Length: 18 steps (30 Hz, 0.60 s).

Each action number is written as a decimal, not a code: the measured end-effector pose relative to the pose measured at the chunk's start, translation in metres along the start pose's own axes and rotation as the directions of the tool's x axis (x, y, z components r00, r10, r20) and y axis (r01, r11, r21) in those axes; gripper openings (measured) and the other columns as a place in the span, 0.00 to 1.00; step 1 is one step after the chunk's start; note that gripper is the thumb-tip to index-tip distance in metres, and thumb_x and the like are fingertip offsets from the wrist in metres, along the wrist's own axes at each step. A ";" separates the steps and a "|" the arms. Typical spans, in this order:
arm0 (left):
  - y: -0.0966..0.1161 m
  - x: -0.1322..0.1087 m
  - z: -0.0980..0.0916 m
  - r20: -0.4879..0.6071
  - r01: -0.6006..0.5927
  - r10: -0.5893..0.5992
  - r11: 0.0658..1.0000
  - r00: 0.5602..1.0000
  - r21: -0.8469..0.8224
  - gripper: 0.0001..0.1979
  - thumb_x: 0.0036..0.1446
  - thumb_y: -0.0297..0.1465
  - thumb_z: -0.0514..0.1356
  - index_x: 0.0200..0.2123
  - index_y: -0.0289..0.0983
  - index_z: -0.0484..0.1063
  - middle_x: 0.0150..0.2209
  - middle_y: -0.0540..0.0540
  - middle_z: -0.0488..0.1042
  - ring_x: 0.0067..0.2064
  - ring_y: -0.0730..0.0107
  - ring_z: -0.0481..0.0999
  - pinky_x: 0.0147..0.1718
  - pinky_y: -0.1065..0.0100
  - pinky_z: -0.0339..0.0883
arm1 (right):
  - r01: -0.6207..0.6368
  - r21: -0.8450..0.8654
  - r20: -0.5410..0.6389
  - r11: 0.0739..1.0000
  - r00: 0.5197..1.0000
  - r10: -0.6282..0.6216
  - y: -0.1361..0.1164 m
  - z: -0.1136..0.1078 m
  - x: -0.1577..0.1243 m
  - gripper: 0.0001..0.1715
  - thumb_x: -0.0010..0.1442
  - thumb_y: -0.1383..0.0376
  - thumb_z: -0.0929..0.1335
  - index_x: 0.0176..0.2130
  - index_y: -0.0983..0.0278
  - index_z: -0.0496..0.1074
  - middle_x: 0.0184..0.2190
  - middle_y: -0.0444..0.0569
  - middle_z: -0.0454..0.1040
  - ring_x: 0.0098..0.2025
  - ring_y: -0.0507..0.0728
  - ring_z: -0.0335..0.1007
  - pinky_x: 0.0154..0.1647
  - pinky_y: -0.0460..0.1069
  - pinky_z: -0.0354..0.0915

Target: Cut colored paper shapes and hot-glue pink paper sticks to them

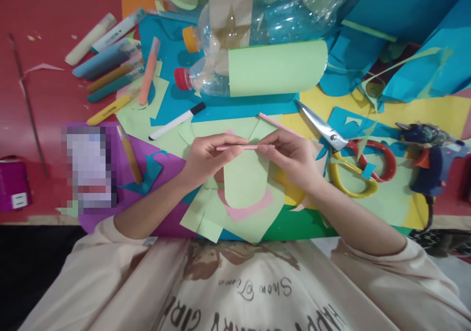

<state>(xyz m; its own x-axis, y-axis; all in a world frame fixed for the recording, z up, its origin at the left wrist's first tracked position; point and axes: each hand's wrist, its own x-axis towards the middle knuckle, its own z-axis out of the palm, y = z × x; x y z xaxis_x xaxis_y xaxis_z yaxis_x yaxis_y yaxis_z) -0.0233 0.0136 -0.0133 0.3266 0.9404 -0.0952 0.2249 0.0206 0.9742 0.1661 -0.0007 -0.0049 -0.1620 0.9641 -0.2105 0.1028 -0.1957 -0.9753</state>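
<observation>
Left hand (206,156): fingers curled, thumb and fingertips pinched narrowly on the left end of the pink strip.
Right hand (290,156): pinched the same way on the strip's right end, with the wrist coming in from the near right.
Pink strip (241,147): thin and straight, held level between the two hands, just above the paper pile in the middle of the table.
Green rounded piece (245,181): light green paper with a rounded near end, lying directly under the strip between the hands.
Pink paper (250,210): shows from under the near edge of the green rounded piece.
Second pink strip (279,124): lies slanted just beyond the right hand.
Scissors (344,147): blades open, one red and one yellow handle, just to the right of the right hand.
Glue gun (430,156): dark blue, at the right edge, well apart from the hands.
Wrapped bottle (257,70): clear plastic with a red cap, on its side on the far side, with light green paper rolled around it.
White marker (176,121): black-capped, lying slanted just beyond the left hand.
Pens (110,63): a loose cluster at the far left on the red table (55,100).
Purple sheet (162,166): under the left forearm.
</observation>
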 end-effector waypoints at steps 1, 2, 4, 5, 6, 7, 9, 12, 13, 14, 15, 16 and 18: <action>0.001 0.000 0.000 0.003 0.000 0.000 1.000 1.000 -0.009 0.12 0.53 0.37 0.62 0.36 0.37 0.80 0.31 0.46 0.80 0.28 0.74 0.75 0.23 0.75 0.66 | -0.003 0.004 -0.013 1.000 1.000 0.003 0.000 0.000 0.000 0.11 0.53 0.59 0.71 0.25 0.63 0.70 0.19 0.42 0.69 0.22 0.48 0.62 0.20 0.45 0.59; 0.001 0.001 0.000 0.002 0.001 -0.001 1.000 1.000 -0.014 0.12 0.53 0.36 0.62 0.37 0.37 0.80 0.30 0.46 0.80 0.27 0.75 0.74 0.22 0.75 0.65 | -0.003 0.009 -0.023 1.000 1.000 0.003 0.000 0.000 0.000 0.10 0.53 0.60 0.71 0.25 0.63 0.70 0.18 0.41 0.68 0.21 0.48 0.61 0.20 0.45 0.58; 0.001 0.001 0.000 0.003 0.008 -0.008 1.000 1.000 -0.013 0.12 0.53 0.36 0.62 0.37 0.37 0.80 0.28 0.47 0.79 0.24 0.77 0.72 0.19 0.76 0.62 | 0.005 0.017 -0.033 1.000 0.999 -0.005 0.000 0.000 0.000 0.08 0.53 0.62 0.70 0.25 0.63 0.71 0.18 0.41 0.68 0.21 0.47 0.60 0.19 0.45 0.57; 0.000 0.000 0.000 0.005 0.011 -0.011 1.000 1.000 -0.010 0.11 0.53 0.36 0.62 0.37 0.37 0.80 0.27 0.47 0.79 0.24 0.77 0.70 0.18 0.77 0.61 | 0.012 0.013 -0.034 1.000 0.999 -0.011 0.001 -0.001 0.000 0.08 0.53 0.63 0.70 0.25 0.63 0.71 0.18 0.41 0.68 0.20 0.47 0.59 0.19 0.45 0.56; 0.000 0.000 0.001 0.007 0.014 -0.014 1.000 1.000 -0.009 0.11 0.53 0.36 0.62 0.36 0.37 0.80 0.26 0.47 0.79 0.23 0.78 0.70 0.18 0.77 0.60 | 0.019 0.005 -0.035 1.000 0.999 -0.019 0.001 -0.001 0.000 0.07 0.53 0.63 0.70 0.25 0.63 0.72 0.18 0.41 0.68 0.20 0.47 0.59 0.19 0.45 0.56; -0.001 0.000 0.001 0.010 0.019 -0.019 1.000 1.000 -0.012 0.11 0.54 0.36 0.62 0.36 0.38 0.80 0.26 0.47 0.79 0.23 0.78 0.69 0.18 0.77 0.59 | 0.026 -0.009 -0.040 1.000 0.999 -0.027 0.002 -0.002 0.000 0.07 0.53 0.64 0.70 0.25 0.63 0.72 0.17 0.41 0.68 0.20 0.48 0.59 0.19 0.45 0.55; -0.002 0.000 0.001 0.022 0.029 -0.028 0.999 0.999 -0.025 0.11 0.54 0.36 0.62 0.36 0.38 0.81 0.27 0.47 0.79 0.23 0.78 0.69 0.18 0.76 0.59 | 0.038 -0.046 -0.052 0.998 0.998 -0.040 0.003 -0.003 -0.001 0.08 0.53 0.63 0.70 0.24 0.63 0.72 0.17 0.41 0.67 0.21 0.48 0.58 0.19 0.45 0.54; -0.004 0.000 0.001 0.037 0.034 -0.033 0.999 0.999 -0.032 0.11 0.54 0.36 0.62 0.36 0.37 0.81 0.27 0.47 0.79 0.23 0.78 0.68 0.18 0.75 0.58 | 0.058 -0.093 -0.065 0.994 0.996 -0.065 0.003 -0.003 -0.001 0.09 0.54 0.63 0.69 0.23 0.62 0.73 0.17 0.41 0.66 0.21 0.49 0.57 0.20 0.46 0.53; -0.004 0.000 0.001 0.037 0.034 -0.033 0.999 0.999 -0.030 0.11 0.54 0.37 0.62 0.36 0.37 0.81 0.27 0.47 0.78 0.23 0.78 0.68 0.18 0.75 0.57 | 0.066 -0.102 -0.064 0.993 0.995 -0.073 0.004 -0.004 -0.001 0.09 0.54 0.63 0.69 0.23 0.62 0.73 0.17 0.42 0.67 0.21 0.49 0.57 0.20 0.46 0.53; -0.004 0.000 0.001 0.034 0.032 -0.031 0.999 0.999 -0.029 0.12 0.54 0.37 0.62 0.36 0.37 0.81 0.26 0.47 0.78 0.22 0.78 0.68 0.18 0.75 0.57 | 0.074 -0.109 -0.060 0.991 0.995 -0.081 0.004 -0.004 -0.001 0.09 0.54 0.63 0.69 0.24 0.62 0.73 0.18 0.42 0.67 0.21 0.49 0.58 0.20 0.46 0.54; -0.005 0.001 0.001 0.028 0.029 -0.028 0.999 0.999 -0.027 0.12 0.54 0.37 0.62 0.36 0.37 0.81 0.26 0.47 0.78 0.22 0.78 0.67 0.18 0.75 0.56 | 0.080 -0.116 -0.056 0.990 0.995 -0.087 0.004 -0.005 -0.001 0.09 0.55 0.63 0.69 0.25 0.63 0.74 0.18 0.42 0.68 0.22 0.49 0.58 0.20 0.46 0.54; -0.005 0.001 0.001 0.018 0.026 -0.026 0.999 1.000 -0.024 0.12 0.53 0.37 0.62 0.36 0.37 0.81 0.25 0.48 0.77 0.22 0.79 0.67 0.17 0.75 0.55 | 0.084 -0.125 -0.048 0.989 0.995 -0.090 0.004 -0.005 0.000 0.10 0.56 0.62 0.68 0.26 0.63 0.74 0.19 0.42 0.68 0.22 0.49 0.58 0.21 0.46 0.54; -0.005 0.001 0.001 -0.008 0.027 -0.027 1.000 1.000 -0.015 0.12 0.53 0.37 0.62 0.36 0.37 0.81 0.24 0.48 0.76 0.22 0.78 0.67 0.18 0.76 0.56 | 0.088 -0.135 -0.029 0.987 0.995 -0.092 0.005 -0.007 0.001 0.14 0.59 0.59 0.66 0.28 0.63 0.75 0.21 0.43 0.70 0.23 0.49 0.60 0.22 0.46 0.56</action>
<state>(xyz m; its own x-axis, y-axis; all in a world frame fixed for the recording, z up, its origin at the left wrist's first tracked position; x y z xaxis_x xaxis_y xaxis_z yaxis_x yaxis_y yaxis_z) -0.0229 0.0142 -0.0182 0.3125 0.9423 -0.1202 0.2203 0.0512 0.9741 0.1734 0.0003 -0.0090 -0.1424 0.9828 -0.1175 0.2200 -0.0843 -0.9718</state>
